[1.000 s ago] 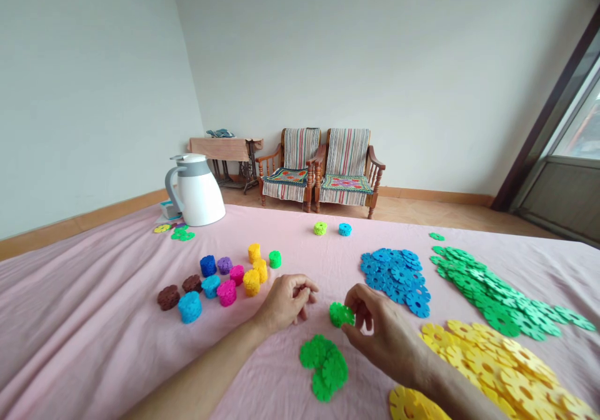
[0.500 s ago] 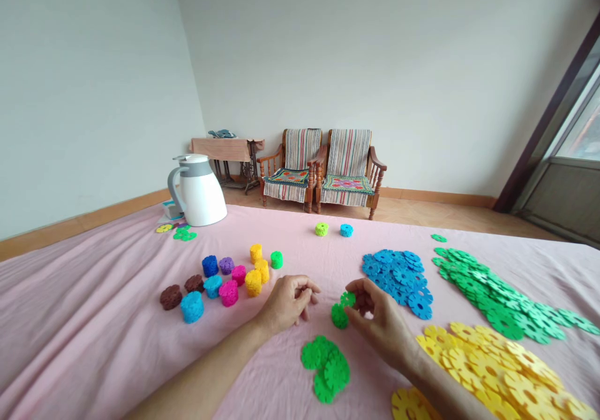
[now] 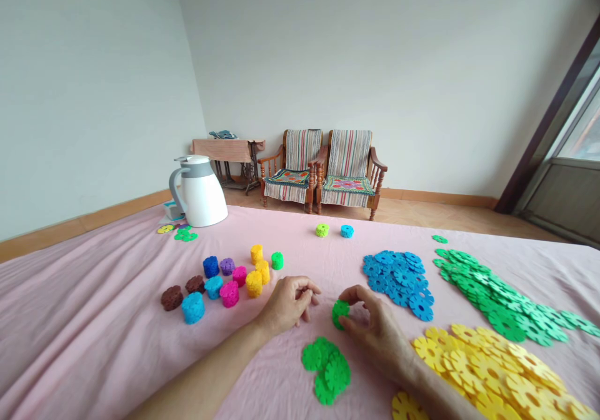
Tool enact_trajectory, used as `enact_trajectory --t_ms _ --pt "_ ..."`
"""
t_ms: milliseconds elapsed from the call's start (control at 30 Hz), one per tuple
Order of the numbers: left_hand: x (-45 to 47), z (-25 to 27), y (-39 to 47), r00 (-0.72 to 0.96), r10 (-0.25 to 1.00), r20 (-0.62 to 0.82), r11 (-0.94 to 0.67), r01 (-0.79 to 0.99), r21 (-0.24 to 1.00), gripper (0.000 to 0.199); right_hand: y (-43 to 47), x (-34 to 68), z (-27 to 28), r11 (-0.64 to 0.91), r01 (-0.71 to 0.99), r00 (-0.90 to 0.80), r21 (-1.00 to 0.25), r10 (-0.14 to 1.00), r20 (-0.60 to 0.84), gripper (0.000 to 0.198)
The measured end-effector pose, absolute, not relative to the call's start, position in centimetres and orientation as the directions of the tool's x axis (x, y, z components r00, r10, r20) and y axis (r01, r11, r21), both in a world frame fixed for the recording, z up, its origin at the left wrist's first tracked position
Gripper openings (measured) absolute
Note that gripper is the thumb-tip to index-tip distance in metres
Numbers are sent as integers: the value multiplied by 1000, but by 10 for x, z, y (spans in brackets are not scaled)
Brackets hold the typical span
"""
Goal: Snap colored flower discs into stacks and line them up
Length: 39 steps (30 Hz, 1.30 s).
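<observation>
My right hand point(image 3: 372, 326) has its thumb and forefinger around a small stack of green notched discs point(image 3: 340, 314) at the middle of the cloth. The fingers partly cover the stack. Left of it, my left hand point(image 3: 293, 304) rests on the cloth with loosely bent fingers, a little apart, and nothing visible in them. Closer to me lie several loose green discs point(image 3: 335, 370), overlapping in a flat cluster. Beyond my right hand spreads a heap of blue discs point(image 3: 398, 279).
Yellow discs point(image 3: 487, 364) and green discs point(image 3: 497, 295) lie heaped at right. Several coloured stacks, including a light blue stack point(image 3: 192, 307), stand at left on the pink cloth point(image 3: 117, 320). A white jug point(image 3: 202, 198) stands behind them. Lime point(image 3: 322, 230) and blue point(image 3: 347, 231) stacks stand farther back.
My right hand has shifted slightly left, bringing the green disc it held onto the small green stack. Its fingers now close around that stack. My left hand has barely moved.
</observation>
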<state>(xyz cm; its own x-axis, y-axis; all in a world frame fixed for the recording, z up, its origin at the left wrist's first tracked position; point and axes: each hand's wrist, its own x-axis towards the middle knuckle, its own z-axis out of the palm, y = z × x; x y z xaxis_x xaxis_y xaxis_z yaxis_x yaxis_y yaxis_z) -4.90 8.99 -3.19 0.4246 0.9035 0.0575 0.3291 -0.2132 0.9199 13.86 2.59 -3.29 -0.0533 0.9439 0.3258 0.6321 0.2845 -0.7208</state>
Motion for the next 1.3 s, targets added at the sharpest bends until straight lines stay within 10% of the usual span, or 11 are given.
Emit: enact_trajectory --t_ms 933,1133,1300 --pt "-47 -21 74 634 724 271 -560 310 768 34 22 141 -23 304 556 -78 -773 946 316 33" --pt "-57 -4 78 706 693 146 -554 391 735 15 27 151 -31 216 559 52 -801 955 293 30" --pt "-73 15 77 860 505 -77 -608 418 675 39 35 168 -38 181 515 139 -838 947 290 28"
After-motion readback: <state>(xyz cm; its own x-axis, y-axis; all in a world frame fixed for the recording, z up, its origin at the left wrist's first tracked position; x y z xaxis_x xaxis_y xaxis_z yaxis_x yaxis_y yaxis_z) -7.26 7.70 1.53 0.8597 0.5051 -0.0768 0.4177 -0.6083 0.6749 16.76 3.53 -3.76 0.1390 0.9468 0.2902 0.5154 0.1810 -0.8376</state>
